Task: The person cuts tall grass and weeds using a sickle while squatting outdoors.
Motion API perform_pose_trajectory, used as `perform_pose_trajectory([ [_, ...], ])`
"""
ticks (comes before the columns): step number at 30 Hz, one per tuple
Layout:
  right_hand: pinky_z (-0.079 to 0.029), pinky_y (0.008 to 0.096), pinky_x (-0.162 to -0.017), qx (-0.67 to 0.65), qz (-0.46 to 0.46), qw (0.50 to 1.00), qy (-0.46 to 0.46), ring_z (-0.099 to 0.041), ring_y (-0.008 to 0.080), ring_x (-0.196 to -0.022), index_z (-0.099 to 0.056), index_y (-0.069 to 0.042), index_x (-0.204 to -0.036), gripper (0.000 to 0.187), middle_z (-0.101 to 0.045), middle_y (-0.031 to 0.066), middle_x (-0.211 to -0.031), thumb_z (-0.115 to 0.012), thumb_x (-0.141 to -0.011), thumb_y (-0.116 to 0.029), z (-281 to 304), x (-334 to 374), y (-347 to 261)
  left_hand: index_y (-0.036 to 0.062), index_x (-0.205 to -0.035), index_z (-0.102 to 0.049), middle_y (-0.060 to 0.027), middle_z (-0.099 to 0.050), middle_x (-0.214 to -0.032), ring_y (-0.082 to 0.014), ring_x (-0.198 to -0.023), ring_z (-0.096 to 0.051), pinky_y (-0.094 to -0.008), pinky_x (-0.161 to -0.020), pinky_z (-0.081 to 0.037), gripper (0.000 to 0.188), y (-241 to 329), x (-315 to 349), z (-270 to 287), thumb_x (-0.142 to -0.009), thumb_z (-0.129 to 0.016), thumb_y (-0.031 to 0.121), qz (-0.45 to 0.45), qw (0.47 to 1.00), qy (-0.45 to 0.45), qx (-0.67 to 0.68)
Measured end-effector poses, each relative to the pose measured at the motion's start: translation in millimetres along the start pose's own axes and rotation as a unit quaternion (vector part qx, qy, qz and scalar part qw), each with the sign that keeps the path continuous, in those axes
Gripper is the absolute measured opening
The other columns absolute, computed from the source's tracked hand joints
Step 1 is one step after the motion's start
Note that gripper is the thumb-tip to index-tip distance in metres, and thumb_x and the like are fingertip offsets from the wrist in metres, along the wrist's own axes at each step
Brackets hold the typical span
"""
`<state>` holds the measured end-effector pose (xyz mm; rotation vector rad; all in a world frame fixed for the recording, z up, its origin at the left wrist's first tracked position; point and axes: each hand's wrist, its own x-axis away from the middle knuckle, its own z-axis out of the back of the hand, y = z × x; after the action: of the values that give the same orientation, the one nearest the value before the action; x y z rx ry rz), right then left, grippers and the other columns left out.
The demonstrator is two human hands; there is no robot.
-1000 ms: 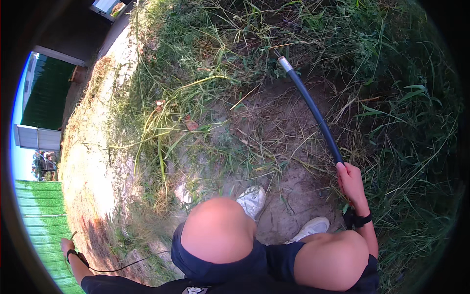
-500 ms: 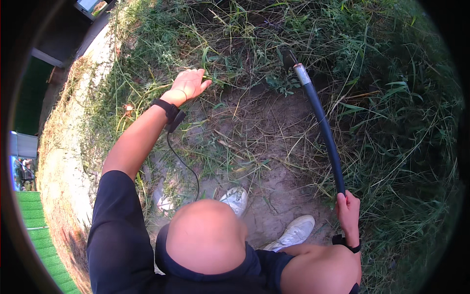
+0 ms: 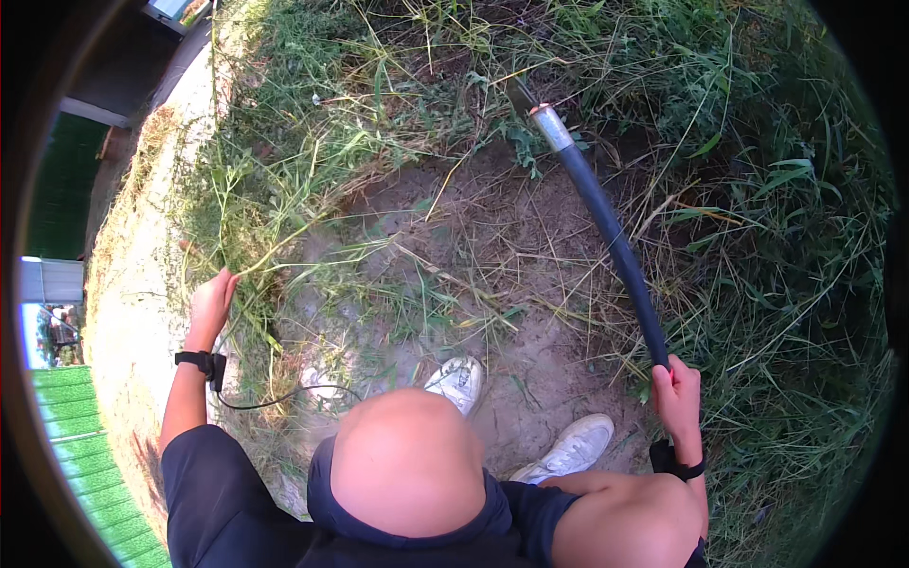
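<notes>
My left hand (image 3: 210,308) is closed around pulled weeds (image 3: 275,254), whose stalks and leaves spread out to the right and upward from the fingers. My right hand (image 3: 678,396) grips the lower end of a long-handled sickle (image 3: 611,232). Its shaft is black and slightly curved, with a silver collar near the far end. Past the collar, a dark narrow blade shows among the weeds, seen nearly edge-on, so its full shape is hard to make out. The blade end is at the border of standing grass (image 3: 644,76) and bare soil (image 3: 492,204).
My white shoes (image 3: 578,445) are on the soil below my bent knees. Cut stalks (image 3: 473,293) litter the ground ahead. Dense grass (image 3: 795,312) grows along the right. Off to the left are a pale sunlit strip (image 3: 133,312) and a green ribbed panel (image 3: 80,445). A cable (image 3: 275,402) trails from my left wrist.
My left hand has swung left and back toward me, now closed on weeds. The sickle's blade end has shifted slightly left and farther away; my right hand keeps its grip.
</notes>
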<state>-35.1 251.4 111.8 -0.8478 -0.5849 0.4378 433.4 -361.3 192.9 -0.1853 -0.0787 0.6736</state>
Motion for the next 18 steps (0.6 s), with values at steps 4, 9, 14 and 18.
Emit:
perform_pose_trajectory([
  [4, -0.036, 0.0263, -0.045, 0.060, 0.049, 0.996, -0.032, -0.049, 0.0081, -0.046, -0.051, -0.003, -0.072, 0.036, -0.048, -0.0010, -0.051, -0.061, -0.097, -0.027, -2.4, -15.9, 2.2, 0.0038, -0.089, -0.051, -0.0222, -0.060, -0.071, -0.0438, -0.066, -0.058, -0.0507, -0.058, -0.044, 0.023, -76.1, 128.7, 43.5, -0.102, -0.055, 0.022, 0.078, 0.990, -0.073, -0.097],
  [9, -0.034, 0.0302, -0.047, 0.046, 0.024, 0.998, -0.025, -0.043, 0.0111, -0.048, -0.051, -0.001, -0.072, 0.036, -0.045, 0.0035, -0.052, -0.065, -0.094, -0.026, 5.3, -17.0, 8.2, 0.0022, -0.090, -0.052, -0.0235, -0.059, -0.069, -0.0435, -0.063, -0.058, -0.0514, -0.055, -0.043, 0.024, -112.5, 296.3, 128.2, -0.104, -0.051, 0.021, 0.240, 0.932, -0.169, -0.214],
  [14, -0.035, 0.0312, -0.047, 0.014, -0.042, 0.999, -0.019, -0.045, 0.0105, -0.047, -0.052, 0.000, -0.070, 0.039, -0.048, 0.0026, -0.051, -0.064, -0.096, -0.027, -4.2, -25.2, 0.7, 0.0031, -0.091, -0.062, -0.0216, -0.067, -0.080, -0.0405, -0.074, -0.065, -0.0506, -0.066, -0.050, 0.026, -113.2, 543.9, 207.9, -0.099, -0.054, 0.027, 0.580, 0.678, -0.371, -0.257],
  [18, -0.034, 0.0280, -0.045, -0.030, -0.045, 0.998, -0.030, -0.044, 0.0067, -0.047, -0.048, -0.004, -0.069, 0.041, -0.049, -0.0013, -0.052, -0.061, -0.100, -0.029, -9.6, -36.7, 2.4, 0.0037, -0.088, -0.068, -0.0207, -0.070, -0.087, -0.0376, -0.080, -0.068, -0.0482, -0.071, -0.053, 0.024, -70.6, 572.2, 116.7, -0.093, -0.060, 0.026, 0.600, 0.553, -0.566, -0.120],
])
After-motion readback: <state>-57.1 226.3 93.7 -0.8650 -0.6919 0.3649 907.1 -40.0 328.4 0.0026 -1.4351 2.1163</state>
